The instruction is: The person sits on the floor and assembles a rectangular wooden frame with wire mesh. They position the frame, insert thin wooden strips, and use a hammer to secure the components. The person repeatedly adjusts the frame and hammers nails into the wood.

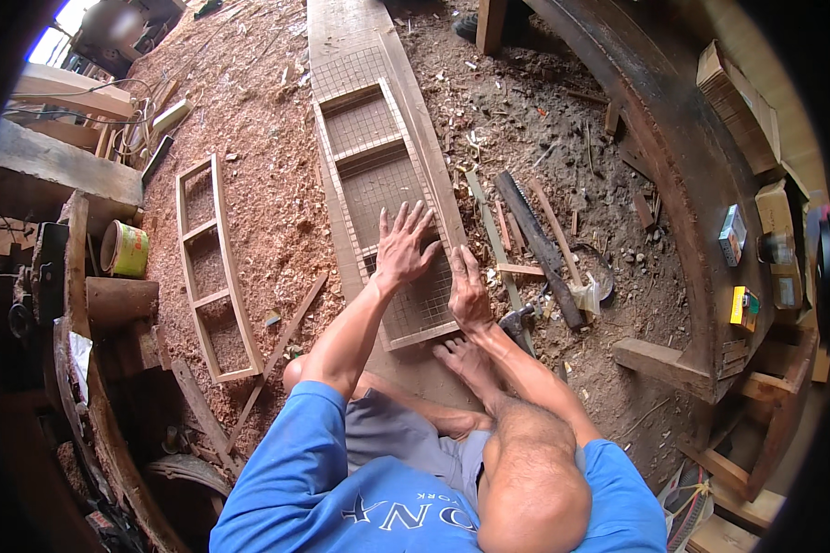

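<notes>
A long wooden frame (385,146) with crossbars lies before me on a wide plank (341,23). Wire mesh (350,74) covers it and reaches past its far end. My left hand (403,247) rests on the mesh near a crossbar, palm down with the fingers spread; it holds nothing. At the frame's right rail is my right hand (470,295), its fingers stretched forward along the edge; what lies under them is hidden. My bare foot (470,364) is beside the frame's near end.
A second wooden frame (224,247) lies on the shavings at left, near a thin wood strip (286,346). At right are a hand saw (526,217), a hammer (516,324) and a clear plastic bag (588,293). A curved timber (659,138) bears small boxes (732,235).
</notes>
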### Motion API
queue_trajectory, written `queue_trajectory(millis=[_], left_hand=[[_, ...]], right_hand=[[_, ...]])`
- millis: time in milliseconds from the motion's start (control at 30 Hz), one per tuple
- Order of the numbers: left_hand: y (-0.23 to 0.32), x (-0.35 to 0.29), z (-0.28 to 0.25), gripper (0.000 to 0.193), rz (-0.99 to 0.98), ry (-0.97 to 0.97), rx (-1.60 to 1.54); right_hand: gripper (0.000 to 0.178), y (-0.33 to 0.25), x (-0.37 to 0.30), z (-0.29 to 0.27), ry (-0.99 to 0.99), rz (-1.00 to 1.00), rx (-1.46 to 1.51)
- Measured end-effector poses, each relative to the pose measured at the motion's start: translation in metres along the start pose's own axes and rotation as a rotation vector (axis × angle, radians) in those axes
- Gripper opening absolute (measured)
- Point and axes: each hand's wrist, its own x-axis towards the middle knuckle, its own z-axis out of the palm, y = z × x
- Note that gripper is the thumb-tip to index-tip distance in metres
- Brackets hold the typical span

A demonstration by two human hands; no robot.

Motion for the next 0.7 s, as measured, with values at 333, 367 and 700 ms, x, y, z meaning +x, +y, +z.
queue_trajectory(millis=[333,367,700], left_hand=[[0.002,0.001,-0.008,0.071,-0.015,-0.044,-0.01],[0.002,-0.001,-0.007,0.071,-0.016,-0.034,-0.012],[-0.001,-0.001,-0.004,0.072,-0.02,-0.013,-0.027]], right_hand=[[0.066,-0.004,0.001,-0.002,-0.013,-0.055,0.018],[0.065,-0.003,0.002,0.001,-0.095,0.019,0.055],[0.058,0.004,0.001,0.007,-0.127,0.059,0.061]])
